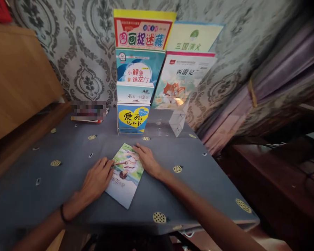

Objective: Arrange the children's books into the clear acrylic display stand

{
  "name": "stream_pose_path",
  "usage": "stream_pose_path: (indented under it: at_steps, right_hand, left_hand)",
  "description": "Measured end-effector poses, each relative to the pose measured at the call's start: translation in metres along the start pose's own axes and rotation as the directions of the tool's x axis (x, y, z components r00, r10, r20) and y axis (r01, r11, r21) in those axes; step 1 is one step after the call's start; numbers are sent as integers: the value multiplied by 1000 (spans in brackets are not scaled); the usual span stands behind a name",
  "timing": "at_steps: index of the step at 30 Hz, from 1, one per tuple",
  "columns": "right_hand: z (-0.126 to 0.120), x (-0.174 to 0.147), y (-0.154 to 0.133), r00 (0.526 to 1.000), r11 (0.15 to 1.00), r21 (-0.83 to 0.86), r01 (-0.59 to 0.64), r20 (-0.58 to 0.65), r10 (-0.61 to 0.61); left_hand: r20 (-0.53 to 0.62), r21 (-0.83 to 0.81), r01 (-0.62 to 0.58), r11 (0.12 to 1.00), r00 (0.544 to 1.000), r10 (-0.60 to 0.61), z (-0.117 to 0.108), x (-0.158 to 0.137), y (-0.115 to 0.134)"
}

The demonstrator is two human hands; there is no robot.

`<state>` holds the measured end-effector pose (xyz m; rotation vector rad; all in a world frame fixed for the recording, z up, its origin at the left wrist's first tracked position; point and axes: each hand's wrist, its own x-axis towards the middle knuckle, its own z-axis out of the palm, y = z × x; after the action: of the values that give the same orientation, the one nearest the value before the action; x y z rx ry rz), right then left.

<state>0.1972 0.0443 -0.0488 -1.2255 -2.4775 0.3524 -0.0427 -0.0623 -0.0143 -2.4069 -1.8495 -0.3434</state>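
Observation:
A picture book (128, 174) with a green and blue cover lies at a slant on the tablecloth, its drawing of figures upside down from where I look. My left hand (98, 176) holds its left edge, fingers closed together along the side. At the upper right edge, my right hand (148, 160) grips the same book, with its fingertips near the top corner. The thumbs and the book's underside are hidden. Behind it stands a clear acrylic rack (161, 127) with several books in tiers, among them a blue and yellow book (133, 118) at the front left.
A small stack of books (89, 119), partly blurred out, lies at the back left by the wall. Wooden furniture (21, 76) borders the left side. A mauve curtain (232, 101) hangs at the right. The dark blue tablecloth (73, 170) has pineapple prints.

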Motion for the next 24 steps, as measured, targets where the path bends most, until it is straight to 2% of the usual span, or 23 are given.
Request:
stream_pose_path:
  at_steps: [3,5,7,11,15,19,24]
  right_hand:
    - [-1,8,5,997,996,82,26,-79,-19]
    - [-3,3,6,986,989,149,9,-165,16]
    - [-6,-7,7,964,976,215,-28,-254,84]
    - [-11,-21,13,921,945,312,-94,-334,201]
    - [-9,-23,19,920,947,312,-78,-343,189]
    - [-8,-21,17,946,970,226,-87,-287,152]
    - [-15,-22,9,979,993,75,-94,-177,106]
  left_hand:
    - [44,80,-21,997,999,18,-12,-1,10]
    - [58,144,-46,989,998,38,-17,6,19]
    - [56,137,-93,986,995,86,-15,18,33]
    - [-25,-55,-286,957,958,285,7,49,68]
    - [-19,-133,-369,920,929,370,30,73,89]
    - [-31,-146,-378,914,925,378,39,80,80]
    - [15,-137,-343,929,937,348,40,80,45]
